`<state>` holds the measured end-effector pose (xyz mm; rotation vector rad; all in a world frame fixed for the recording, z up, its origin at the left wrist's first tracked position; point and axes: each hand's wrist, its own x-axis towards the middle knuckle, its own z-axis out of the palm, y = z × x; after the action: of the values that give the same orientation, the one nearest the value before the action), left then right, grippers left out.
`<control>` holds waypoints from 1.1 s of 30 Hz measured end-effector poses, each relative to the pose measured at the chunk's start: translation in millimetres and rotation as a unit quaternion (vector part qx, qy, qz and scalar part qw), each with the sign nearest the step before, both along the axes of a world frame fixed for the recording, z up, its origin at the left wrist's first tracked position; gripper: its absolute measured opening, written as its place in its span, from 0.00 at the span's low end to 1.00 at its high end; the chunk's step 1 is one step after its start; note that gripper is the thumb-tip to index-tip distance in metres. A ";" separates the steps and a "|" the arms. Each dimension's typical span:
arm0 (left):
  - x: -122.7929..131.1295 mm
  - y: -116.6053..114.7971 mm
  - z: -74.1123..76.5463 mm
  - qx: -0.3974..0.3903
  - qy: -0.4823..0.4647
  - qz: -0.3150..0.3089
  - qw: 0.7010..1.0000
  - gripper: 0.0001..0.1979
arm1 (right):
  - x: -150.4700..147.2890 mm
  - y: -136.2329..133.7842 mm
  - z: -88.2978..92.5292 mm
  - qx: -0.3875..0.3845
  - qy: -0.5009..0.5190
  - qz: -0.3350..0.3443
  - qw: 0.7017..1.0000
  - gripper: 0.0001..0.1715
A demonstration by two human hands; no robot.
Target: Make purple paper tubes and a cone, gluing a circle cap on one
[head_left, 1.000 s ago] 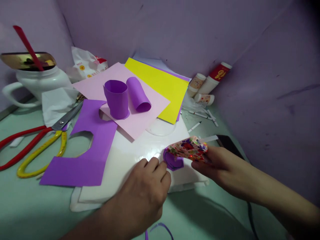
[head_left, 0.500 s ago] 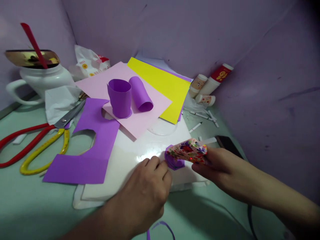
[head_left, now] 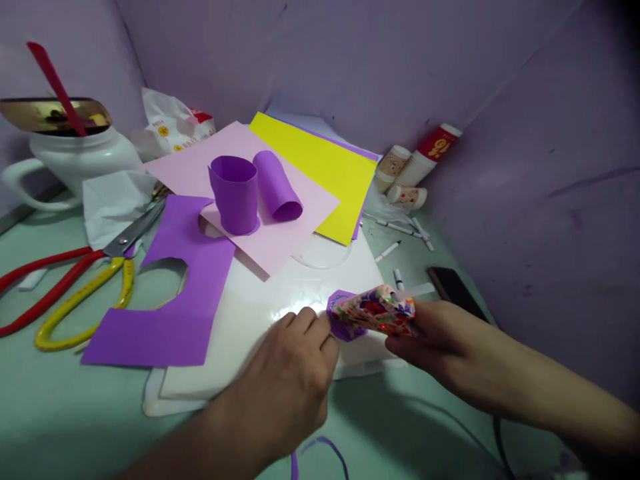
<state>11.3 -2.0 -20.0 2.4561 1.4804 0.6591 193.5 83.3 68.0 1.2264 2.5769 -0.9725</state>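
Note:
My right hand [head_left: 440, 343] grips a flower-patterned hot glue gun [head_left: 377, 310], with a small red light lit and a clear glue stick [head_left: 421, 289] at its back. Its nozzle end is over a small purple paper disc [head_left: 341, 330] on a white board [head_left: 245, 327]; the tip is hidden. With fingers curled, my left hand [head_left: 300, 373] pinches the disc's left edge. Beyond them, an upright purple paper cup [head_left: 237, 203] and a rolled purple paper tube [head_left: 277, 187] rest on a pink sheet [head_left: 310, 207].
Red-and-yellow-handled scissors [head_left: 120, 247] lie left, beside a cut purple sheet [head_left: 200, 313]. A white mug [head_left: 85, 163] stands behind them. Yellow paper [head_left: 325, 180], paper cups [head_left: 415, 167], several pens [head_left: 395, 230] and a phone [head_left: 455, 287] are farther back and right. A black cord [head_left: 500, 440] hangs right.
The glue gun has shifted slightly around the disc, showing more of its far edge with a line on it. My left hand stays at the disc; the whole view has moved a little.

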 end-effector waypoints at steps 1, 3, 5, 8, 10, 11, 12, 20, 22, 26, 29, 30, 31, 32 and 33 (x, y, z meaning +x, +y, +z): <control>-0.1 -0.3 1.1 0.001 0.002 0.000 1.000 0.09 | 0.1 -0.3 0.2 0.001 -0.001 0.000 1.000 0.12; -0.9 -1.3 3.4 0.002 0.011 0.000 1.000 0.10 | 0.2 -0.6 0.3 0.002 -0.005 -0.003 1.000 0.12; -2.2 -2.2 4.4 0.001 0.020 -0.005 1.000 0.11 | 0.1 -0.4 0.1 0.000 -0.004 -0.005 1.000 0.12; -4.7 -1.3 2.3 0.011 -0.026 0.007 1.000 0.12 | 0.2 0.5 -0.3 -0.003 0.004 -0.005 1.000 0.14; -5.5 2.0 0.8 0.021 -0.080 0.064 0.995 0.11 | 0.7 1.3 -0.5 0.000 0.008 -0.004 1.000 0.15; -5.5 4.5 1.0 0.022 -0.088 0.100 0.991 0.10 | 0.9 1.6 -0.6 0.002 0.008 -0.001 1.000 0.16; -5.2 7.4 2.1 0.017 -0.078 0.132 0.988 0.09 | 1.2 2.0 -0.8 0.003 0.008 0.002 1.000 0.16; -2.7 33.4 20.5 -0.116 0.037 0.241 0.963 0.09 | 3.6 4.1 -3.9 -0.004 0.025 0.023 0.999 0.20; -2.8 36.8 21.8 -0.124 0.041 0.255 0.958 0.10 | 4.8 4.1 -4.9 0.003 0.023 0.018 1.000 0.19; -2.5 40.6 24.2 -0.141 0.044 0.265 0.953 0.10 | 6.8 3.5 -5.3 0.020 0.002 0.008 1.000 0.18; -2.2 41.8 26.0 -0.153 0.045 0.267 0.950 0.10 | 6.7 2.9 -4.6 0.024 -0.004 0.011 1.000 0.17; -2.2 42.0 26.3 -0.155 0.045 0.269 0.950 0.10 | 6.4 2.8 -4.4 0.023 -0.002 0.014 1.000 0.18; -2.1 42.0 26.3 -0.157 0.045 0.269 0.949 0.10 | 6.2 2.8 -4.3 0.021 0.000 0.018 1.000 0.18; -2.0 41.9 26.2 -0.157 0.045 0.269 0.949 0.10 | 6.1 2.8 -4.2 0.018 0.002 0.021 1.000 0.19; -1.9 41.9 26.0 -0.156 0.045 0.267 0.950 0.11 | 6.0 2.8 -4.2 0.017 0.003 0.022 1.000 0.19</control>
<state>9.4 39.8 6.0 1.8739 2.1257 0.3549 199.5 86.1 63.8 1.1716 2.6232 -0.9307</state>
